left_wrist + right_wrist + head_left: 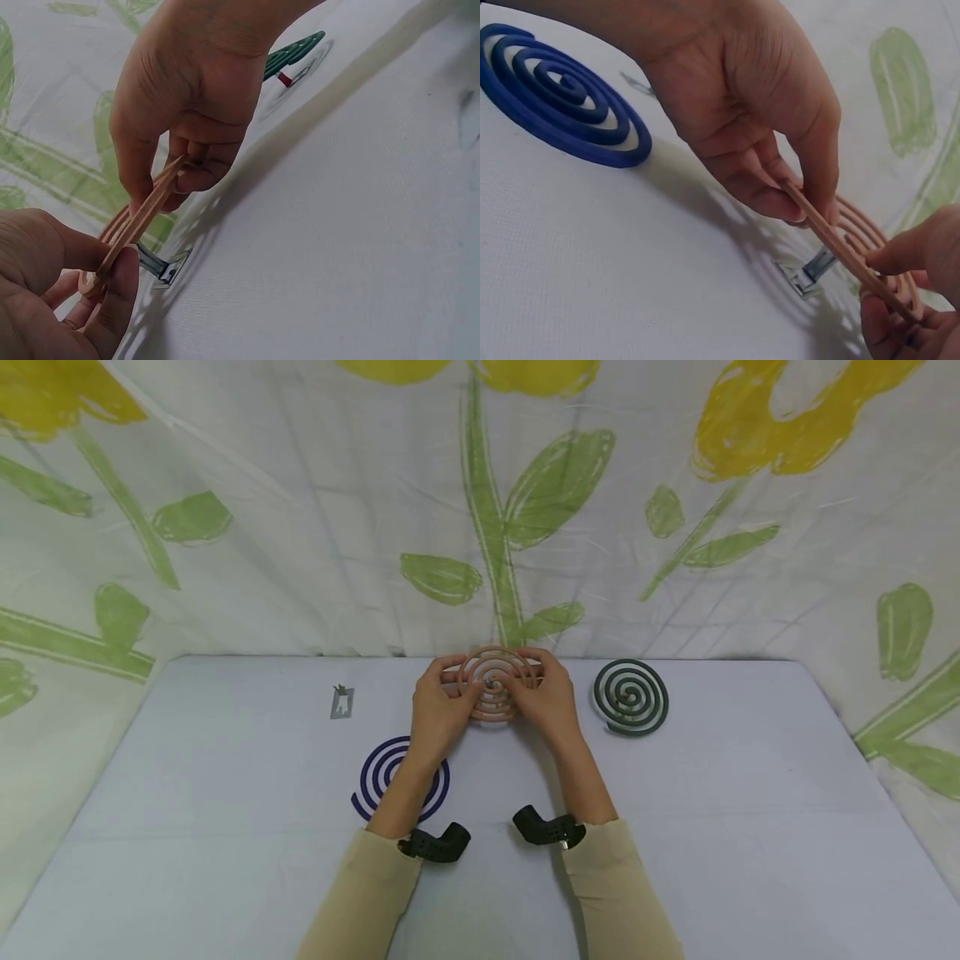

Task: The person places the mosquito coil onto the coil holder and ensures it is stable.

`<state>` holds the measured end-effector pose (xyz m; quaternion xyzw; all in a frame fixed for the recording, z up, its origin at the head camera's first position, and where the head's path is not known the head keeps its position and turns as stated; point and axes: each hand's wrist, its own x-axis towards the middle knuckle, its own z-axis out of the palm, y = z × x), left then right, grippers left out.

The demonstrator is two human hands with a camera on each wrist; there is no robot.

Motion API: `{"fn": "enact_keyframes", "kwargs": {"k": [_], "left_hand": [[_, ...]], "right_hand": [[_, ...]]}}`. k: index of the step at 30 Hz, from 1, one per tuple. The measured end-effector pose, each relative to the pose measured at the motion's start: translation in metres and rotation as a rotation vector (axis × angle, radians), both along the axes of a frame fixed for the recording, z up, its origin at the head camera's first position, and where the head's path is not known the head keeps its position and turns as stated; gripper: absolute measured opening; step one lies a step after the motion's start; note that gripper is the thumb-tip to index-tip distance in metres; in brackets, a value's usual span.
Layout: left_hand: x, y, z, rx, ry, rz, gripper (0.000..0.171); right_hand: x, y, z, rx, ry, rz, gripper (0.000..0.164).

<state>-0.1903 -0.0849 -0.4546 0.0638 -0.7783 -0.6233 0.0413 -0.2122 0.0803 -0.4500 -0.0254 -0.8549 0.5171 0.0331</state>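
Observation:
A reddish-brown mosquito coil [492, 719] is held up between both hands at the table's far side. My left hand [438, 706] pinches its left edge, thumb in front and fingers behind. On the opposite edge my right hand [546, 697] grips it the same way, its thumb near the spiral's centre. Right below the coil, in the left wrist view, a small metal coil stand [166, 268] has its flat base on the table and its upright strip reaching the coil's middle. A blue coil [592, 146] lies under my left forearm.
To the right is a dark green coil [630, 697], raised on a stand with a red part [284, 78]. A flat metal stand [342, 703] lies on the left of the white table [750, 860]. Behind hangs a flower-patterned curtain [337, 527].

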Motion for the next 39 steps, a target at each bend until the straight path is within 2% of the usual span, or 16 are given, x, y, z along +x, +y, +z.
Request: {"fn": "enact_keyframes", "kwargs": {"k": [11, 21, 39], "left_hand": [[-0.0010, -0.0022, 0.0011, 0.011, -0.023, -0.009, 0.050], [-0.0013, -0.0031, 0.0009, 0.010, -0.019, 0.003, 0.050], [-0.0006, -0.0075, 0.0060, 0.008, -0.039, -0.003, 0.050]], "right_hand": [[0.0014, -0.0012, 0.0008, 0.007, -0.013, 0.006, 0.052], [0.0015, -0.0043, 0.0026, -0.038, -0.027, -0.001, 0.051], [0.0016, -0.0074, 0.0010, -0.022, -0.016, -0.001, 0.051]]}}
